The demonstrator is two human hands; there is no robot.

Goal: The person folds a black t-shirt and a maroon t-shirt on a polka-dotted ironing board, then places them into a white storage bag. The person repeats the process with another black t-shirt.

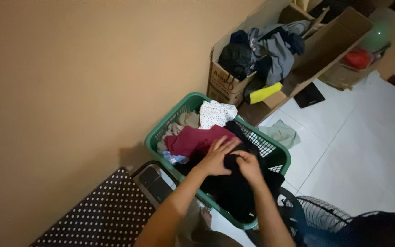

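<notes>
Both my hands reach into the green laundry basket (161,130). My left hand (216,158) lies open-fingered on the black garment (234,187); my right hand (248,165) pinches it.

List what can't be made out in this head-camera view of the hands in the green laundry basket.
- Black garment, head view: dim light hides its kind and shape.
- Right hand fingertips: buried in the black fabric.
- Green basket bottom: covered by clothes, near corner hidden by the arms.
- Fan: cut off by the bottom edge.
- Cardboard box contents: piled clothes, too dark to sort.
- Left hand: grip blurred.
</notes>
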